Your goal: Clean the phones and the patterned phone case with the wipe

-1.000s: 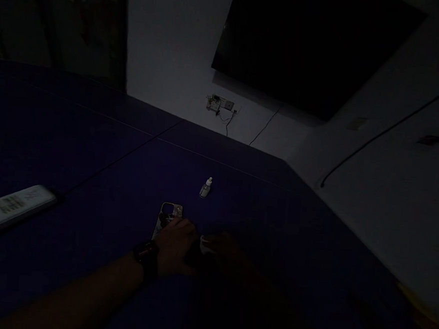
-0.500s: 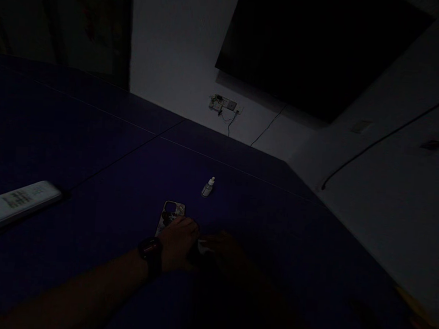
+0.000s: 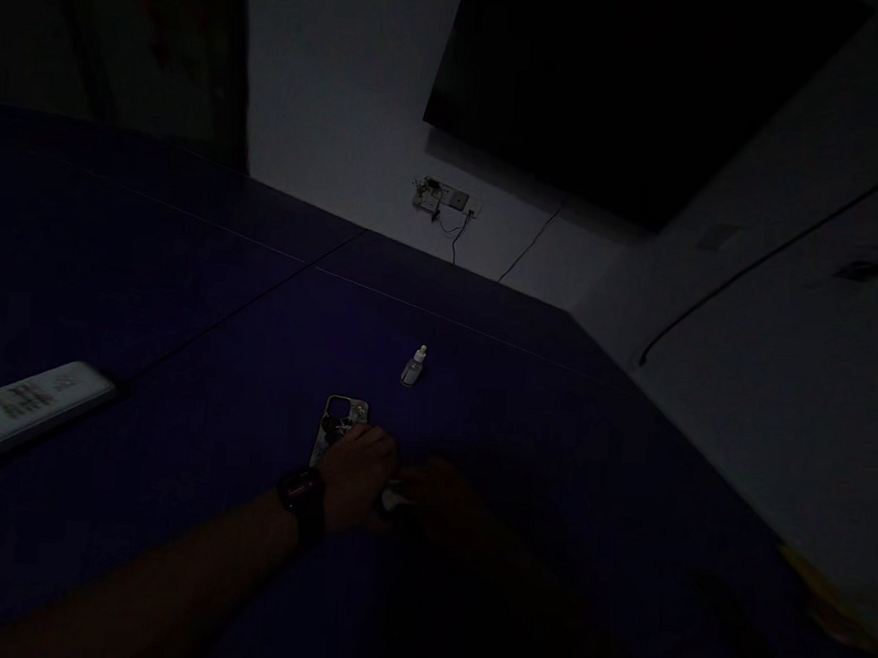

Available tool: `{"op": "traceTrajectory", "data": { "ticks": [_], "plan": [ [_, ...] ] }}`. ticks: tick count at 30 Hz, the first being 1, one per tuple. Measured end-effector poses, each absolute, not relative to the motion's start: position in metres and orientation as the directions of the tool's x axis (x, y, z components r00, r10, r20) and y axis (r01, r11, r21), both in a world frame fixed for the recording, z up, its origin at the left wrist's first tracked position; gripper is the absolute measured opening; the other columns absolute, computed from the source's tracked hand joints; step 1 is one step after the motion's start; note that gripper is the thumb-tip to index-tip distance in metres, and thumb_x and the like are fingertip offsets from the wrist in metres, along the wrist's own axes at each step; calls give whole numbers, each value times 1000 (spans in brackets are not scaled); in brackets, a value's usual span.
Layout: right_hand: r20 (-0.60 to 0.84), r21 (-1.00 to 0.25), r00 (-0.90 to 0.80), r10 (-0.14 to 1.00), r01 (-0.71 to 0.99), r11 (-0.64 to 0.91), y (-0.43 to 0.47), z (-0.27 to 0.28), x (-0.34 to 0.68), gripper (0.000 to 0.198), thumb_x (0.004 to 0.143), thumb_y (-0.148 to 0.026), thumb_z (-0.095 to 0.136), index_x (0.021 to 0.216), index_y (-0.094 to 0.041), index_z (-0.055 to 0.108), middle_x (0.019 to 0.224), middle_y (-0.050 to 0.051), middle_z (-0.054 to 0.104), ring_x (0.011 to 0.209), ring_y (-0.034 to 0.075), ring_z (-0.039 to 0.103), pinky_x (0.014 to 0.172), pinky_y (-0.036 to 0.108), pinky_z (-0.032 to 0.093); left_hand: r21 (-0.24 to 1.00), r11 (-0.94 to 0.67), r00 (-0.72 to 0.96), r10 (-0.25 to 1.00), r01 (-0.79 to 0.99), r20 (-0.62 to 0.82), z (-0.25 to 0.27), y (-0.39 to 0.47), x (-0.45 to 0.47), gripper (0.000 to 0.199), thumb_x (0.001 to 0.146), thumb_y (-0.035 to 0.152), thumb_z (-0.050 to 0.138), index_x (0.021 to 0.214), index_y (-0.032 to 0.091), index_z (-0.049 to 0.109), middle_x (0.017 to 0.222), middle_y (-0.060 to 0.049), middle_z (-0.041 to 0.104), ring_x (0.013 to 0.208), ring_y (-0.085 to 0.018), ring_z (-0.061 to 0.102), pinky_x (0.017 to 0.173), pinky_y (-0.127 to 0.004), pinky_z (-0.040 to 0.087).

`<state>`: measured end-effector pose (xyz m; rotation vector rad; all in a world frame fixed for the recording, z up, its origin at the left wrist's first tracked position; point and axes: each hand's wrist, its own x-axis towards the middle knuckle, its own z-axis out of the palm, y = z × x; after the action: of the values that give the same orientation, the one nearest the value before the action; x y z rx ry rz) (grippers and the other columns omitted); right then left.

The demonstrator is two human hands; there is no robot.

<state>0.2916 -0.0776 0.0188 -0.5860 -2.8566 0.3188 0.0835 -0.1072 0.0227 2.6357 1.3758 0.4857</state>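
Observation:
The scene is very dark. My left hand (image 3: 358, 472), with a watch (image 3: 302, 490) on its wrist, is closed, its fingers bent over something dark I cannot make out. Close against it on the right is my right hand (image 3: 438, 494), deep in shadow, its fingers drawn in at a small pale thing (image 3: 395, 496) between the hands. What that pale thing is does not show. A patterned phone case (image 3: 336, 427) with a camera cutout lies partly behind my left hand. Beyond the hands a small clear bottle (image 3: 412, 369) with a white top rests on the dark blue surface.
A long white box (image 3: 35, 406) with printing lies at the left on the blue surface (image 3: 257, 356). On the wall ahead are a socket panel (image 3: 448, 199) with cables and a large dark screen (image 3: 613, 91). Something yellowish (image 3: 819, 591) sits at the lower right.
The view has shifted slightly, so things sit a little higher and further left. My right hand has moved a little over the pale thing; my left hand stays beside the phone case.

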Motion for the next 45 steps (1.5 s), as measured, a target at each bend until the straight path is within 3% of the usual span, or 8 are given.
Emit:
{"op": "traceTrajectory", "data": {
  "ticks": [3, 6, 11, 16, 21, 25, 33, 45],
  "plan": [
    [220, -387, -917, 333, 232, 893, -87, 23, 295, 29, 96, -19, 48, 119, -20, 66, 117, 9, 74, 108, 20, 67, 94, 37, 50, 249, -578, 535, 815, 777, 221, 23, -108, 85, 46, 69, 48, 85, 100, 20, 67, 105, -7, 65, 103, -29, 57, 94, -42, 38],
    [248, -457, -897, 365, 223, 861, -88, 31, 310, 25, 98, -25, 51, 115, -22, 69, 116, 8, 74, 107, 19, 68, 94, 37, 51, 241, -579, 536, 814, 779, 223, 24, -110, 86, 50, 66, 49, 86, 102, 19, 67, 105, -8, 65, 103, -30, 57, 94, -43, 39],
    [314, -399, -666, 676, 554, 731, -77, 31, 349, 34, 99, -36, 54, 129, -24, 64, 132, 12, 66, 123, 25, 60, 102, 45, 49, 243, -568, 515, 820, 787, 249, 23, -112, 87, 64, 56, 55, 88, 104, 18, 67, 104, -9, 65, 102, -32, 57, 95, -45, 41],
    [165, -328, -691, 703, 634, 700, -79, 16, 363, 100, 61, -67, 84, 144, -20, 52, 146, 18, 53, 136, 38, 46, 112, 57, 37, 247, -566, 499, 818, 786, 285, 27, -114, 89, 65, 57, 49, 86, 112, 21, 64, 108, -9, 66, 105, -34, 56, 97, -48, 40],
    [305, -383, -685, 662, 548, 744, -83, 19, 350, 83, 53, -48, 89, 126, -16, 63, 124, 15, 66, 113, 33, 60, 100, 49, 45, 233, -576, 508, 810, 783, 293, 45, -117, 92, 69, 59, 42, 85, 121, 24, 60, 117, -8, 65, 110, -34, 56, 100, -50, 40],
    [417, -392, -633, 653, 522, 757, -88, 38, 349, 73, 52, -40, 88, 116, -15, 65, 111, 13, 69, 102, 31, 60, 92, 46, 49, 215, -597, 537, 796, 773, 280, 61, -117, 94, 69, 59, 38, 86, 120, 24, 58, 115, -7, 65, 109, -34, 57, 99, -50, 41],
    [572, -418, -557, 603, 434, 798, -106, 83, 372, 87, 63, -37, 89, 139, -21, 51, 135, 16, 59, 121, 32, 53, 99, 49, 46, 391, -571, 456, 818, 722, 352, 78, -126, 108, 66, 64, 22, 82, 121, 25, 48, 117, -9, 60, 107, -32, 60, 88, -45, 53],
    [524, -375, -604, 600, 469, 800, -134, 105, 352, 88, 69, -33, 89, 146, -18, 47, 138, 15, 57, 125, 33, 49, 104, 48, 47, 580, -555, 404, 832, 596, 381, 73, -142, 149, 70, 72, 17, 78, 132, 29, 45, 127, -8, 60, 115, -31, 59, 96, -47, 51]
  ]
}}
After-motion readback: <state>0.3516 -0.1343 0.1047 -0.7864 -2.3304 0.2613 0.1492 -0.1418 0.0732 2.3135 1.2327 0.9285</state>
